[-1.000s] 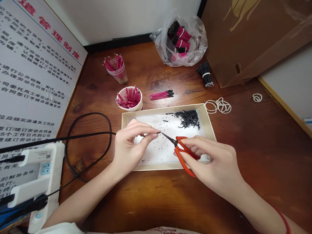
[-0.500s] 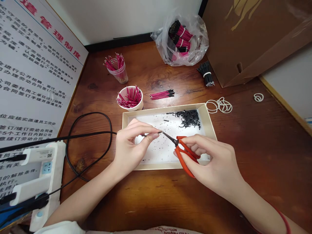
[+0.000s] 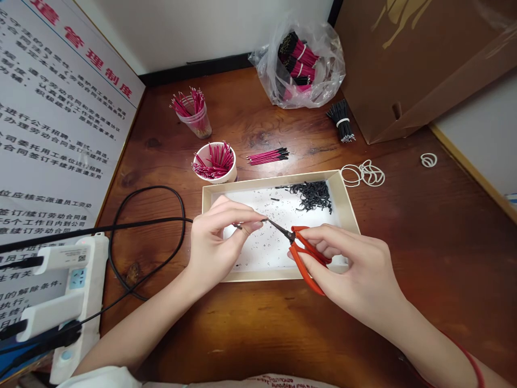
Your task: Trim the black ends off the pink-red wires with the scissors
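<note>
Wire (image 3: 276,224), thin and black, is pinched between thumb and forefinger of the left hand (image 3: 216,240) above the shallow cardboard tray (image 3: 262,276). Its far end reaches the blades of red-handled scissors (image 3: 306,257), gripped in the right hand (image 3: 353,267), close by but not touching the left.

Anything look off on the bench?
Tiny black bits are scattered across the white-lined tray, away from the heap of black wires. Loose white rubber bands also lie on the wood beside the tray, unattached to any bundle.
</note>
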{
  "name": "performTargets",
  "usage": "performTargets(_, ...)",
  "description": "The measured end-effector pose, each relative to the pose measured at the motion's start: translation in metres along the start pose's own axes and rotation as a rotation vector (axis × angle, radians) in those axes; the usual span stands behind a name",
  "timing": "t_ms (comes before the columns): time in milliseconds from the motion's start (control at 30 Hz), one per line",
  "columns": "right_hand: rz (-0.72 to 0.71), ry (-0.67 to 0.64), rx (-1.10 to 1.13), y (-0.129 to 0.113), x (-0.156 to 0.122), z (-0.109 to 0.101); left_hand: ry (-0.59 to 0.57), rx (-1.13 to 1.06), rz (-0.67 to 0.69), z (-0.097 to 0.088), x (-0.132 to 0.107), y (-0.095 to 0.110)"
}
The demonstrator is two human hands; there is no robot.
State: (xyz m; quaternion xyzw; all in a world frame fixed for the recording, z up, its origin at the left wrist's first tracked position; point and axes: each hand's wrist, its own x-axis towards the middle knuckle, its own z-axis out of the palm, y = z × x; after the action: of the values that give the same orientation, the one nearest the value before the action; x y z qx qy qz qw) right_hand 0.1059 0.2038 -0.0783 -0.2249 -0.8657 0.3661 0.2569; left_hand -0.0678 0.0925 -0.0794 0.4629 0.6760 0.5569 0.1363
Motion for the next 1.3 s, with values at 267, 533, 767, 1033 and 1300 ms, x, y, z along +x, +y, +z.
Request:
performTargets(267, -0.005, 0.0, -0.005, 0.0012, 0.0002, -0.0009, 0.013, 0.009, -0.02, 0.0009, 0.0007, 0.0002)
performTargets(533, 0.006, 0.013, -0.009, -0.0002, 0.0012, -0.0001, 0.016, 0.001, -0.024, 0.001, 0.0007, 0.0008)
performTargets(767, 0.007, 0.016, -0.023, -0.0004, 0.0019, 0.0005, -0.003, 0.017, -0.027, 0.0008, 0.0001, 0.0003)
performTargets(1033, -0.007, -0.002, -0.005, 0.0004, 0.0019, -0.0009, -0.01, 0.004, 0.003, -0.0001, 0.0001, -0.0003)
performTargets(1300, -0.012, 0.007, -0.001, 0.0022, 0.0004, -0.0012, -0.019, 0.016, 0.014, -0.0003, 0.0007, 0.0013)
